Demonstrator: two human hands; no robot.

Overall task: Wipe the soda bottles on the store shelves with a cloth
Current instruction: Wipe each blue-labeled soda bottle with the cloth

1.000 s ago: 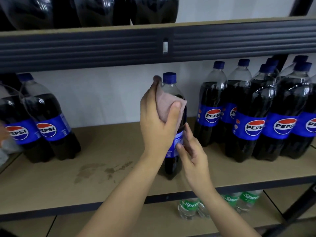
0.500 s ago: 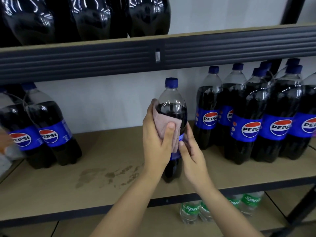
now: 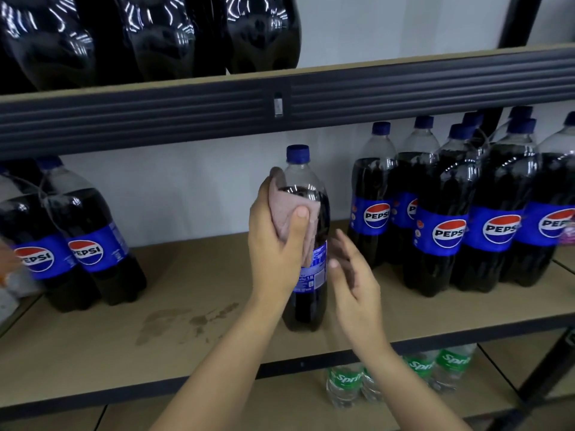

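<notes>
Left grip [image 3: 277, 244] around cloth [image 3: 287, 213]

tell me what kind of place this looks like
Most likely a shop or its stockroom. Dark metal shelving with board decks holds many identical Pepsi bottles grouped together, and Sprite bottles stand on the shelf below, stocked in bulk as goods for sale.

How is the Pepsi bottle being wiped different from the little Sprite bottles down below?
The dark cola Pepsi bottle with the blue cap holds dark soda; the clear Sprite bottles with green labels look clear. The Pepsi bottle looks taller and stands alone on the tan middle shelf, with the left hand pressing a pink cloth against it; the Sprite bottles stand untouched one shelf lower. Both are plastic and upright.
</notes>
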